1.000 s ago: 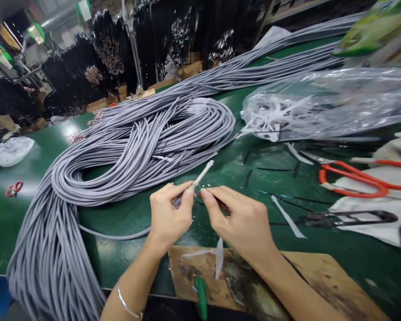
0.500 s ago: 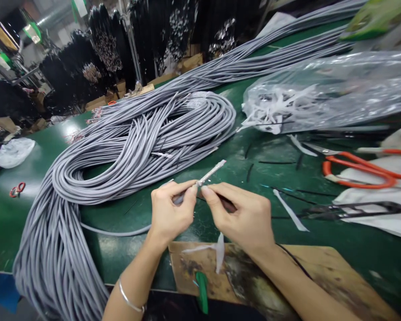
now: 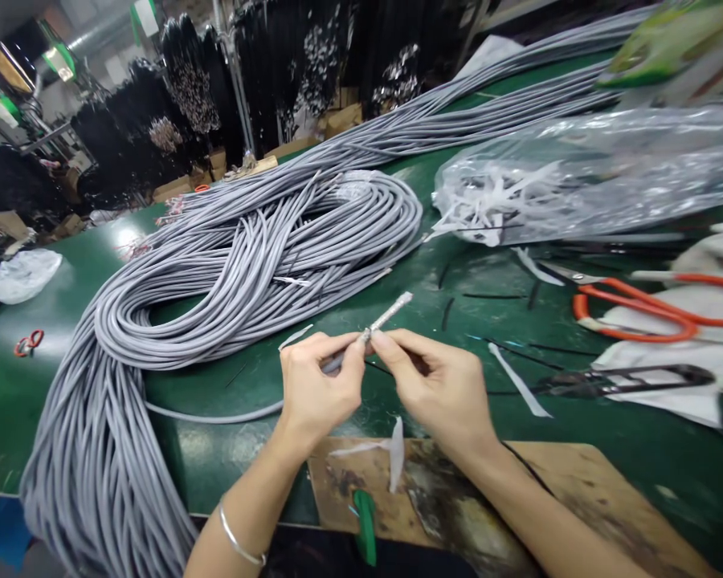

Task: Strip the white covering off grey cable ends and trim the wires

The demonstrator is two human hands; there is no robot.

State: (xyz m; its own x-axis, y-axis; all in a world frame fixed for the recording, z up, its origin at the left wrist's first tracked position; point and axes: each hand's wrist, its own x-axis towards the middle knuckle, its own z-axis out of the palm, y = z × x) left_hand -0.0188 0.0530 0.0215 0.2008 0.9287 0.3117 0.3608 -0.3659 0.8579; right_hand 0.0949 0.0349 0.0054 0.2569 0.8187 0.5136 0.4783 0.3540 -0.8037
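My left hand (image 3: pixel 324 381) is closed around the end of a grey cable (image 3: pixel 217 419), thumb and forefinger pinched just below its stripped part. From between the fingertips of both hands the whitish, braided-looking stripped end (image 3: pixel 393 311) points up and to the right. My right hand (image 3: pixel 439 381) pinches the same end with thumb and forefinger, right where the grey jacket stops. The two thumbs nearly touch there. The other fingers of the right hand are curled, and what lies inside them is hidden.
A big coil of grey cables (image 3: pixel 259 273) covers the left and middle of the green table (image 3: pixel 210 461). On the right are a plastic bag (image 3: pixel 596 172), orange-handled scissors (image 3: pixel 639 309) and black snips (image 3: pixel 644 379). A stained wooden board (image 3: pixel 554 470) with white scraps (image 3: pixel 396 453) lies in front.
Both hands have shifted slightly right with the cable end. Their pinch stays at the base of the stripped part, and the view has moved a little.
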